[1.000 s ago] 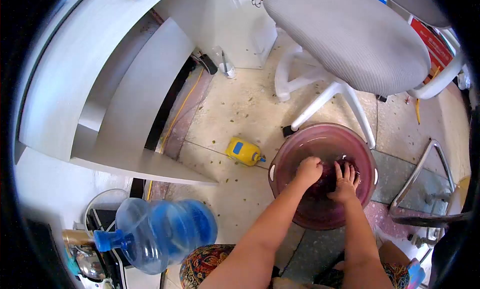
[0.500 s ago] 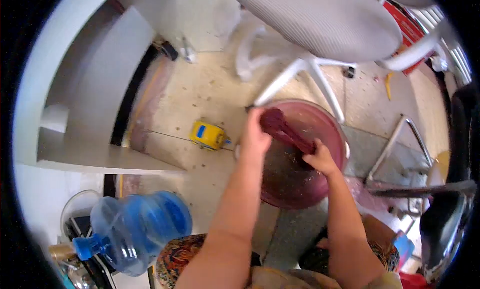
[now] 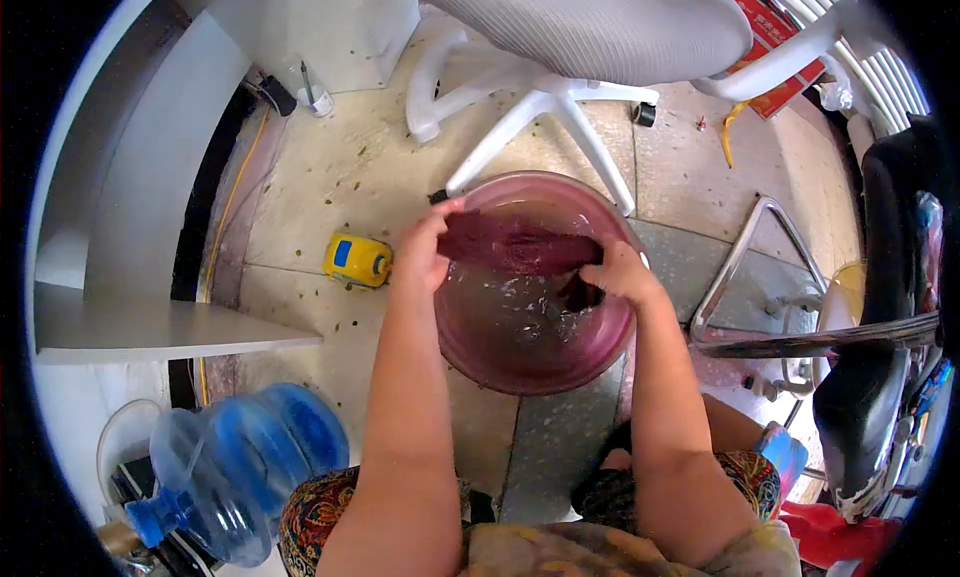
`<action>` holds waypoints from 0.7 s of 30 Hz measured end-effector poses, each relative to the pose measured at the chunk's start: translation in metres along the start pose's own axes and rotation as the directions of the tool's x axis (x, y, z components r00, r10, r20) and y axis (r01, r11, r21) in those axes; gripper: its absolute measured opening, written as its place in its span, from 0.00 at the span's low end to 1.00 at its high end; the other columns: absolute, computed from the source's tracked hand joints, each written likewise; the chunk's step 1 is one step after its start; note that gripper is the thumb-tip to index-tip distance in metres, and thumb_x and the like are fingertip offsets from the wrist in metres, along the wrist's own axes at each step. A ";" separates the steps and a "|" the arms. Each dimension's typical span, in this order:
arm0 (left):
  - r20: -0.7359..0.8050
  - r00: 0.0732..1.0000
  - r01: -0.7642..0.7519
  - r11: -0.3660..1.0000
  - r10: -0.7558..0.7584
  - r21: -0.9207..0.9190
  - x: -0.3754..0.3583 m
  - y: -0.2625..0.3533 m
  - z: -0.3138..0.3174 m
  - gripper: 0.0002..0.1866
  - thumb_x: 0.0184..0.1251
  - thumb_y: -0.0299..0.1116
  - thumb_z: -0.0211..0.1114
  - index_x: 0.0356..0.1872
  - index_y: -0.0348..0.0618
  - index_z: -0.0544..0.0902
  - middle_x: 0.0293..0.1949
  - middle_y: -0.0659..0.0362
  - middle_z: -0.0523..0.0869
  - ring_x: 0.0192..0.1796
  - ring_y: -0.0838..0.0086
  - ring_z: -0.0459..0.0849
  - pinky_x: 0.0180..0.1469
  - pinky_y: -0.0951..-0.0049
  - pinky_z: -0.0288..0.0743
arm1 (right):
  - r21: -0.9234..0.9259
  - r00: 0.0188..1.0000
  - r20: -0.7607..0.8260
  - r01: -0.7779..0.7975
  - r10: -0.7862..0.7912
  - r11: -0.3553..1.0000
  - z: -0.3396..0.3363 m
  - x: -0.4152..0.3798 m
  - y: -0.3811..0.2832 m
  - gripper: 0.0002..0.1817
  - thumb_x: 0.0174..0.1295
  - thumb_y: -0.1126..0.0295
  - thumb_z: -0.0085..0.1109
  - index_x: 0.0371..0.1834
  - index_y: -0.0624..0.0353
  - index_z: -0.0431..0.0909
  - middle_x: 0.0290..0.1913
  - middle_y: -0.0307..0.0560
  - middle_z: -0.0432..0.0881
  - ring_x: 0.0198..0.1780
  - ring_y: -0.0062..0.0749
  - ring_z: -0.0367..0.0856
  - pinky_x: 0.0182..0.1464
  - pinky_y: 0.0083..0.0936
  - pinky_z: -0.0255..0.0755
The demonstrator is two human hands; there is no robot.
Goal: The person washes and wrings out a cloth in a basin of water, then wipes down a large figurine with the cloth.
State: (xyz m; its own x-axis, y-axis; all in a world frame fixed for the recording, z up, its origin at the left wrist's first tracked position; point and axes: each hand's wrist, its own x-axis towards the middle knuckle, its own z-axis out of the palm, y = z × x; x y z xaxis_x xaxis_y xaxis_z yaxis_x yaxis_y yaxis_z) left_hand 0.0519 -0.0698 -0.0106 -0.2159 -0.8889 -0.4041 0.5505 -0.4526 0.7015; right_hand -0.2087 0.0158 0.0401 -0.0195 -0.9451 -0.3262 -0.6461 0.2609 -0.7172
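Observation:
A dark maroon cloth (image 3: 520,245) stretches roughly level between my two hands, over a round pink basin (image 3: 465,352) on the floor. Murky water (image 3: 520,317) with bright glints lies in the basin. My left hand (image 3: 428,252) grips one end of the cloth near the basin's left rim. At the other end, my right hand (image 3: 622,277) has its fingers closed round the cloth by the right rim. A dark part of the cloth hangs below the right hand, close to the water; whether it touches cannot be told.
Just behind the basin stands a white swivel chair (image 3: 590,27), its legs reaching the rim. A yellow toy car (image 3: 357,261) is left of it. Large blue water bottles (image 3: 250,457) lie lower left, beneath a grey shelf (image 3: 180,327). A metal chair frame (image 3: 745,267) stands right.
My hands have moved farther apart. The cloth, earlier a narrow slanting twist, is now wider and nearly level. The whole view has shifted a little.

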 end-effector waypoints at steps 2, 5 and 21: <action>0.004 0.994 0.099 0.928 -0.108 0.359 0.013 -0.025 -0.026 0.19 0.53 0.26 0.49 0.47 0.40 0.78 0.45 0.57 0.80 0.46 0.66 0.78 0.52 0.62 0.71 | 0.159 0.999 -0.046 0.000 0.008 0.987 -0.003 0.002 -0.005 0.27 0.41 0.69 0.61 0.49 0.66 0.71 0.43 0.57 0.79 0.47 0.41 0.77 0.52 0.28 0.68; -0.134 0.948 0.296 0.639 -0.290 0.710 -0.022 -0.026 0.002 0.22 0.52 0.24 0.47 0.50 0.43 0.78 0.46 0.58 0.80 0.46 0.67 0.78 0.49 0.61 0.72 | 0.464 0.993 -0.110 0.021 0.034 0.886 0.002 0.013 0.000 0.24 0.45 0.70 0.60 0.48 0.68 0.71 0.43 0.50 0.78 0.45 0.34 0.76 0.50 0.25 0.69; -0.006 0.863 0.274 0.459 -0.505 0.845 -0.040 -0.071 0.017 0.30 0.48 0.38 0.70 0.52 0.33 0.73 0.44 0.51 0.80 0.47 0.64 0.78 0.51 0.64 0.70 | 0.897 0.920 -0.128 -0.051 0.370 0.439 0.036 0.019 -0.013 0.21 0.51 0.73 0.58 0.49 0.68 0.71 0.42 0.51 0.77 0.39 0.35 0.77 0.44 0.26 0.72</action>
State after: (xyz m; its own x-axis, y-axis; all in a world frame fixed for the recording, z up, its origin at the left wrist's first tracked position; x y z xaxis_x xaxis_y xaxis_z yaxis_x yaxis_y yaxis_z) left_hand 0.0073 -0.0036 -0.0341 -0.4595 -0.5386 -0.7062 -0.4881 -0.5112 0.7074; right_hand -0.1733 0.0012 0.0209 -0.3549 -0.7983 -0.4866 0.4018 0.3397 -0.8504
